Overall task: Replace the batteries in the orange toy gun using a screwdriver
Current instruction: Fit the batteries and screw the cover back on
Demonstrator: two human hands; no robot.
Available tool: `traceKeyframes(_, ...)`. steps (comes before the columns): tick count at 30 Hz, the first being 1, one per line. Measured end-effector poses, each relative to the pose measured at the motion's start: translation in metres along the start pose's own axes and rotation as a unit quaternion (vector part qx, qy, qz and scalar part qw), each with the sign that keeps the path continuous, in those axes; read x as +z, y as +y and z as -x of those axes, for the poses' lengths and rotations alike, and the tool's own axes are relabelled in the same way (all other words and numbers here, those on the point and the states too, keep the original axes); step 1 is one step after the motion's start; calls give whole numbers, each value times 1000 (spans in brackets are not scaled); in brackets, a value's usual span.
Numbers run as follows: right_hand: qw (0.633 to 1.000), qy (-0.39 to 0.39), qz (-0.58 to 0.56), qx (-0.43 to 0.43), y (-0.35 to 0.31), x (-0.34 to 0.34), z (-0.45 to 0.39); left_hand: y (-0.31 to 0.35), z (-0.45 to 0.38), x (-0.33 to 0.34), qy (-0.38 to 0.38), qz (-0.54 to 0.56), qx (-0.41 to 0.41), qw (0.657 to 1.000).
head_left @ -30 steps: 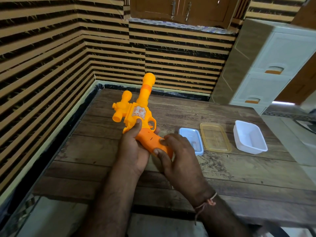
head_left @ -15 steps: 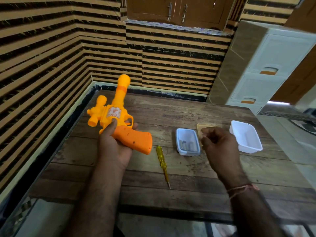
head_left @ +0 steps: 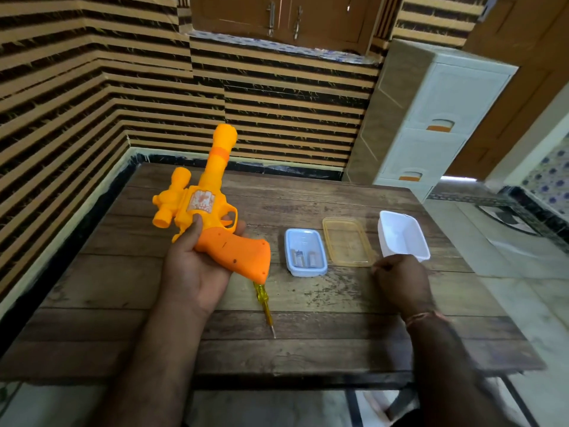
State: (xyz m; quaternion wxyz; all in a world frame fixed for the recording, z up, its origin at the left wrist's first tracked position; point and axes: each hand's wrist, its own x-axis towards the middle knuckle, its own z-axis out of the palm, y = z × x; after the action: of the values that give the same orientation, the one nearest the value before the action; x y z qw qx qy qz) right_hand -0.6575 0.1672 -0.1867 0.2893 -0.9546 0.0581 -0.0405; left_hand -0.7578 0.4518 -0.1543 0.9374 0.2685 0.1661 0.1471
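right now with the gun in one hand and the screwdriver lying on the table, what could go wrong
The left hand alone holds the orange toy gun above the table; it might slip.

The yellow screwdriver lies partly under the gun's grip; it could roll when bumped.

The right hand hovers by the white tub and could knock it.
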Motion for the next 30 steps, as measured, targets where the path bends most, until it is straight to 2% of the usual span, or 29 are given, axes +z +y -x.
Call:
traceKeyframes(15, 994, 9, 105, 8, -10, 14, 0, -2, 0, 1, 0, -11, -5, 1000)
traceKeyframes(22, 985, -22, 172, -16, -12, 18, 5, -2, 0, 2, 9, 5, -11, 1000)
traceKeyframes(24, 992, -1, 122, -22, -18, 15, 7, -2, 0, 1, 10, 9, -11, 1000)
traceKeyframes(27, 994, 43, -72, -68, -44, 2, 18, -3, -3, 0, 14, 8, -10, 1000)
traceKeyframes(30, 942, -20, -309, -131, -92, -7, 54, -7, -4, 0, 7, -2, -6, 1000)
